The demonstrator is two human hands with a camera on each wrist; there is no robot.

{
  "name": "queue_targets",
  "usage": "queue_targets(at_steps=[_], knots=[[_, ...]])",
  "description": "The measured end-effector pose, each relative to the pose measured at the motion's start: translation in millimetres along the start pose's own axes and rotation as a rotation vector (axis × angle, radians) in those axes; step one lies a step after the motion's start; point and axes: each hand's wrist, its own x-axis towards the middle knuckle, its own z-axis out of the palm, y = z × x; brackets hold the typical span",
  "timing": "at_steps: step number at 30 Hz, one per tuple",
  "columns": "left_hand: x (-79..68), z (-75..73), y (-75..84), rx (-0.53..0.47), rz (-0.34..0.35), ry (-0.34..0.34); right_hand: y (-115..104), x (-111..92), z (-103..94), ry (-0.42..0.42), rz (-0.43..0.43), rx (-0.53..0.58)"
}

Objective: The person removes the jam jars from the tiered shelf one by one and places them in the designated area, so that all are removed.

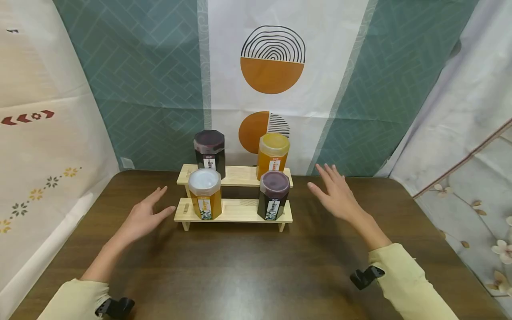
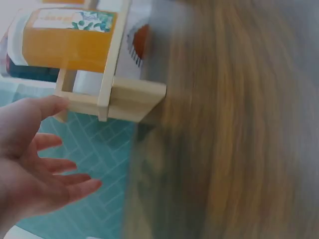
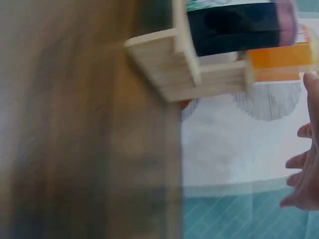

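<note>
A two-step wooden rack [image 1: 240, 211] stands on the table with jars on both steps. On its lower step sit an amber jar with a whitish lid [image 1: 206, 200] at the left and a dark jar with a purple lid [image 1: 274, 195] at the right. The upper step bears a dark jar [image 1: 210, 153] at the left and an orange-yellow jar [image 1: 274, 153] at the right. My left hand [image 1: 142, 218] hovers left of the rack, fingers extended, holding nothing. To the right of the rack, my right hand [image 1: 336, 193] is likewise spread and apart from the jars.
The brown table [image 1: 240, 266] reaches back to a teal and white patterned cloth [image 1: 152, 66]. Pale patterned cloths hang at the left [image 1: 40, 155] and right [image 1: 472, 178]. Each wrist bears a small black camera.
</note>
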Motion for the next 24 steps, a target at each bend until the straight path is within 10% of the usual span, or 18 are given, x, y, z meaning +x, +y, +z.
queue_targets(at_steps=[7,15,24], knots=[[9.8,23.4,-7.5,-0.4,-0.147,-0.096,-26.7,32.8,-13.6,-0.047,0.013,0.233],[15.4,42.1,-16.0,-0.801,-0.23,-0.054,-62.5,72.1,-14.4,-0.087,-0.009,0.624],[16.9,51.3,-16.5,-0.992,-0.269,0.009,-77.2,98.5,2.1,-0.051,0.039,0.91]])
